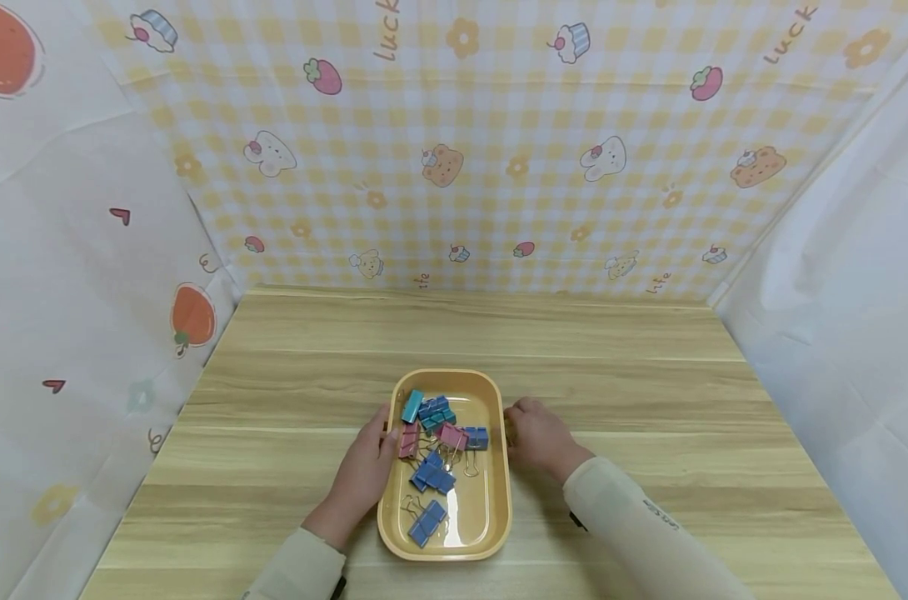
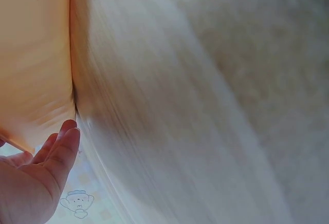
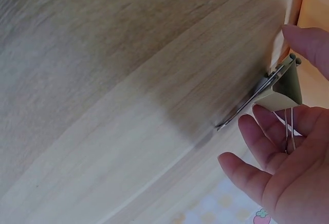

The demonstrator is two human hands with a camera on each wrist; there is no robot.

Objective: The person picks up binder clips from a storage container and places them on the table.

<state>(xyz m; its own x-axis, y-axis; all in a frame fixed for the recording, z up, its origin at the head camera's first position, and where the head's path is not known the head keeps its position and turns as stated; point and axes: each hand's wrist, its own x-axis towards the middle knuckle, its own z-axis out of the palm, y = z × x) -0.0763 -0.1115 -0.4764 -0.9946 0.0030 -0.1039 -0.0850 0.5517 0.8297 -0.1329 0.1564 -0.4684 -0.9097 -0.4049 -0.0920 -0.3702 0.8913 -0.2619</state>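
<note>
A yellow tray (image 1: 472, 512) holds several binder clips: blue (image 1: 427, 523), teal (image 1: 412, 407) and pink (image 1: 452, 437). At its left side my left hand (image 1: 362, 471) grips the wall, thumb at the rim. The left wrist view has the left hand's fingers (image 2: 62, 152) against the tray's outer side (image 2: 33, 54). Just outside the tray's right wall, my right hand (image 1: 541, 437) holds a yellowish binder clip (image 3: 280, 95) among its fingers. One wire handle lies against those fingers; the thumb (image 3: 308, 44) is by the tray's side.
The wooden table (image 1: 611, 367) extends around the tray. Behind it hangs a yellow checked cloth (image 1: 499, 208) with cartoon prints, and pale cloths hang at the left (image 1: 72, 275) and right (image 1: 844, 275).
</note>
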